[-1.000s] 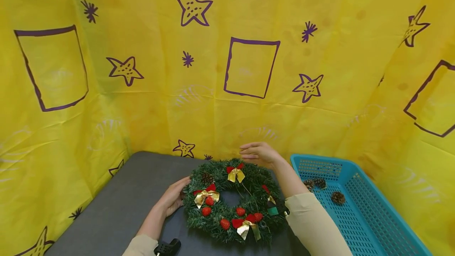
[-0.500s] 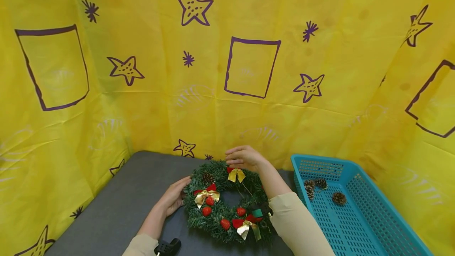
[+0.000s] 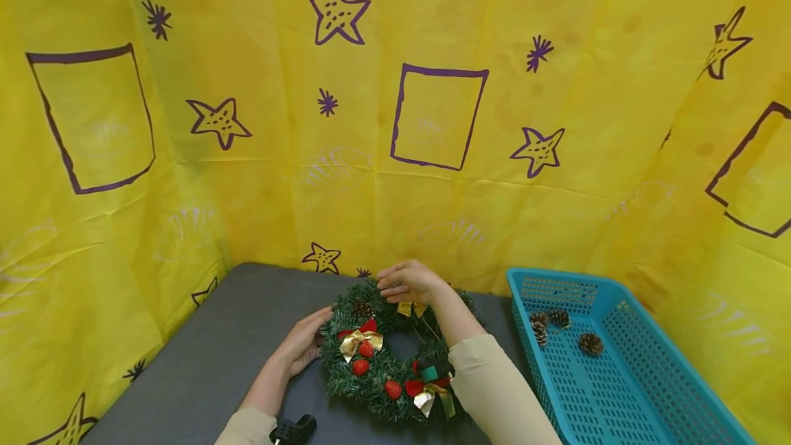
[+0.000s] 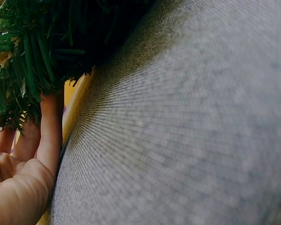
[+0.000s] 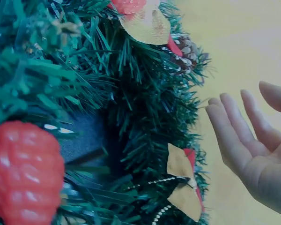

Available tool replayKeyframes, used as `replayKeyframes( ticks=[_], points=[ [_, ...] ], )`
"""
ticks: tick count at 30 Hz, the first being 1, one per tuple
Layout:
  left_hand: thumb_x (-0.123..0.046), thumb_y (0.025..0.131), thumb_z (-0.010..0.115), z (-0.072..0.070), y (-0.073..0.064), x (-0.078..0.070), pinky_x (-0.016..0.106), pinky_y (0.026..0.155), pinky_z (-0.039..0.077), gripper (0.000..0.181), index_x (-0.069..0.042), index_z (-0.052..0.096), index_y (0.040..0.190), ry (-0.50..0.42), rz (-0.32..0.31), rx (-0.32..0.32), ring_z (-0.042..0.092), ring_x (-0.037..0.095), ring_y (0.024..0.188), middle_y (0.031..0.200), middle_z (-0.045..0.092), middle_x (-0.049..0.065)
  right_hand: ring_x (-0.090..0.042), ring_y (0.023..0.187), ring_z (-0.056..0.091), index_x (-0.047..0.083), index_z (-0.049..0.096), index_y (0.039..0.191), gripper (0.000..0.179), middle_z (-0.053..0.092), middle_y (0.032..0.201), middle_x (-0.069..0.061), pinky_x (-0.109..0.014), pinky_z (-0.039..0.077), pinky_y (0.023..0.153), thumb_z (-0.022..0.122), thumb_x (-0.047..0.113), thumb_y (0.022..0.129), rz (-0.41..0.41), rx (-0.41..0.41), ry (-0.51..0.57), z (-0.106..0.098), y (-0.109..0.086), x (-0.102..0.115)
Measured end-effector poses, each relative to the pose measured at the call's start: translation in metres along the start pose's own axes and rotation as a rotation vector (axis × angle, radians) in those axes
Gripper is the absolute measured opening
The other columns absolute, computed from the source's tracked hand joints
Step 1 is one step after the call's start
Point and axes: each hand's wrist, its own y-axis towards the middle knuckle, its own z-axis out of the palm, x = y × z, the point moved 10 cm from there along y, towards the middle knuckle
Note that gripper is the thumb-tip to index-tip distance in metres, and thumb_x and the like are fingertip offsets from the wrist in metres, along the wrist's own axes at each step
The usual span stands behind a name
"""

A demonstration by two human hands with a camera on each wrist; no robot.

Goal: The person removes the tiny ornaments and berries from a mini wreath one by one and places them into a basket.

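Observation:
A green wreath [image 3: 336, 382] lies on the dark table. It bears gold-and-red bows [image 3: 360, 342], red berry-like ornaments [image 3: 393, 390] and a pine cone [image 3: 362, 310]. My left hand [image 3: 299, 345] rests against its left edge; in the left wrist view those fingers [image 4: 50, 136] reach up straight into the greenery. Over the back of the wreath hovers my right hand [image 3: 410, 281], fingers loosely extended and nothing in them. The right wrist view shows its fingertips apart from the needles, near the back bow [image 5: 185, 199]. My right forearm hides the wreath's right side.
On the right stands a blue perforated basket [image 3: 608, 390] with several pine cones [image 3: 591, 344] in it. The grey table [image 3: 204, 356] reaches out to the left. A yellow cloth [image 3: 346, 211] with star drawings hangs behind and at both sides.
My right hand has moved left along the back of the wreath, covering part of the back bow. The left hand has stayed at the left edge, and the wreath lies about where it was.

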Motion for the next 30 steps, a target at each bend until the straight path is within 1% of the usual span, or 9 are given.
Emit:
replayKeyframes(
  ticks=[2,8,12,16,23,28,30],
  points=[
    [-0.035,0.108,0.039,0.0,0.0,0.0,0.031,0.068,0.034,0.06,-0.013,0.02,0.16,-0.004,0.001,-0.005,0.038,0.006,0.068,0.166,0.008,0.018,-0.038,0.119,0.063,-0.004,0.059,0.133,0.037,0.065,0.126,-0.021,-0.043,0.054,0.098,0.058,0.01,0.099,0.001,0.003,-0.011,0.002,0.001,-0.001],
    [-0.034,0.108,0.038,0.0,0.0,0.0,0.031,0.068,0.035,0.059,-0.012,0.02,0.16,-0.008,0.006,-0.005,0.039,0.006,0.066,0.166,0.009,0.019,-0.038,0.118,0.064,-0.004,0.059,0.133,0.038,0.065,0.127,-0.02,-0.048,0.05,0.103,0.058,0.011,0.099,0.011,0.015,-0.022,0.009,0.004,-0.007],
    [-0.035,0.107,0.039,0.0,0.0,0.001,0.031,0.068,0.033,0.061,-0.011,0.019,0.16,-0.003,0.008,-0.004,0.037,0.006,0.066,0.165,0.008,0.019,-0.037,0.116,0.064,-0.003,0.061,0.131,0.035,0.065,0.127,-0.021,-0.045,0.053,0.099,0.058,0.01,0.099,0.005,0.025,-0.039,0.015,0.006,-0.01],
    [-0.035,0.107,0.038,-0.001,-0.001,0.001,0.031,0.068,0.032,0.06,-0.012,0.019,0.16,0.001,0.006,-0.006,0.035,0.007,0.067,0.165,0.009,0.018,-0.034,0.115,0.065,-0.002,0.064,0.128,0.033,0.063,0.131,-0.02,-0.044,0.054,0.096,0.06,0.01,0.098,0.015,0.05,-0.058,0.019,0.008,-0.013],
    [-0.034,0.108,0.037,-0.001,-0.001,0.001,0.03,0.067,0.03,0.058,-0.012,0.02,0.159,0.012,-0.002,-0.016,0.036,0.008,0.069,0.163,0.012,0.017,-0.032,0.122,0.061,-0.002,0.064,0.128,0.032,0.063,0.132,-0.018,-0.048,0.053,0.097,0.056,0.01,0.1,0.047,0.101,-0.115,0.025,0.007,-0.017],
    [-0.033,0.108,0.037,-0.001,-0.001,0.001,0.03,0.066,0.028,0.058,-0.012,0.021,0.159,0.014,-0.006,-0.025,0.036,0.009,0.07,0.162,0.013,0.018,-0.025,0.115,0.064,0.0,0.065,0.127,0.032,0.064,0.132,-0.016,-0.05,0.051,0.101,0.062,0.009,0.097,0.049,0.115,-0.17,0.029,0.004,-0.017],
    [-0.033,0.108,0.037,-0.002,-0.001,0.001,0.03,0.067,0.03,0.058,-0.012,0.021,0.159,0.014,-0.006,-0.024,0.037,0.008,0.069,0.163,0.012,0.018,-0.023,0.112,0.065,0.001,0.066,0.127,0.033,0.064,0.131,-0.015,-0.051,0.049,0.103,0.064,0.01,0.095,0.051,0.122,-0.188,0.031,0.004,-0.017]
  ],
)
